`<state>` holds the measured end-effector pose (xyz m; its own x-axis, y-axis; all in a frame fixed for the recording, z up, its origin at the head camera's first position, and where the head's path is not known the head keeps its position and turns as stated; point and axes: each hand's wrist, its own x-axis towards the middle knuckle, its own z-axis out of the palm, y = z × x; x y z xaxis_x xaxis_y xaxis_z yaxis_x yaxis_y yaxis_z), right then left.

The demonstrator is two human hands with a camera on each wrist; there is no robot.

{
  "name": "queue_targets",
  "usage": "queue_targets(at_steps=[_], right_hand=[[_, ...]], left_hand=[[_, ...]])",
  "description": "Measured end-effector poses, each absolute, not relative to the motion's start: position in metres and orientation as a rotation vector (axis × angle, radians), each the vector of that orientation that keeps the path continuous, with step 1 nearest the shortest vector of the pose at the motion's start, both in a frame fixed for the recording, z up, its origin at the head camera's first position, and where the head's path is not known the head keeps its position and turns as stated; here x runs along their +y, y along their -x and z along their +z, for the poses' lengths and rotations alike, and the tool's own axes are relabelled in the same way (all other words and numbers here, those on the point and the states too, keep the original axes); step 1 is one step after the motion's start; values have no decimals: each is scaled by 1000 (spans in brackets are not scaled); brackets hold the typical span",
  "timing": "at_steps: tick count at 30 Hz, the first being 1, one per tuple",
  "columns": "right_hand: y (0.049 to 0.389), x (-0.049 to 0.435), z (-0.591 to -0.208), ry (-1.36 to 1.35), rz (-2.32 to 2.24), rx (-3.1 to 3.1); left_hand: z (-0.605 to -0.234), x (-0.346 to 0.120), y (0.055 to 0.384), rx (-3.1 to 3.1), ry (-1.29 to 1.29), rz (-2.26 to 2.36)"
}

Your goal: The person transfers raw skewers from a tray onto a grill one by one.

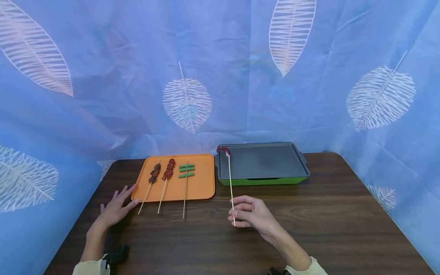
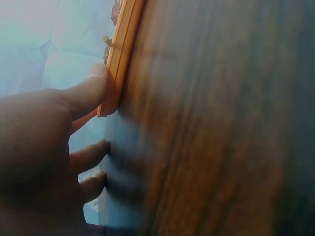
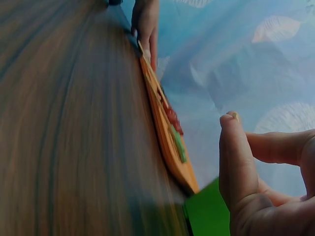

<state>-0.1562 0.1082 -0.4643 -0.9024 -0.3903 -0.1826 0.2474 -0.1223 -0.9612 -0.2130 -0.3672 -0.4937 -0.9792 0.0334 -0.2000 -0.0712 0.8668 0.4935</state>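
My right hand [image 1: 252, 215] pinches the lower end of a wooden skewer [image 1: 231, 183] between thumb and fingers. At its top is a curved dark red piece [image 1: 224, 150], overlapping the left edge of the grill in the head view. My left hand [image 1: 115, 209] lies with spread fingers at the front left corner of an orange tray [image 1: 204, 187], thumb touching its rim in the left wrist view. Three skewers lie on the tray, handles over the front edge: one with dark brown pieces [image 1: 155, 173], one with red chunks [image 1: 169, 170], one with green sticks [image 1: 186, 170].
A green grill [image 1: 264, 181] with a flat dark plate [image 1: 264, 160] stands right of the tray, at the back of the brown wooden table [image 1: 330, 221]. A blue cloth [image 1: 233, 95] with white leaf prints hangs behind and beside the table.
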Motion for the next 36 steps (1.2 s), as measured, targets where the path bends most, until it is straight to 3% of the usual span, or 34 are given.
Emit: queue_targets(at_steps=[25,36], right_hand=[[167,135,-461,97,-2093,1796],[156,125,-435,251,-2044,2330]], left_hand=[[-497,-372,211,2841,9,760],[-497,-371,212,2859,19,757]])
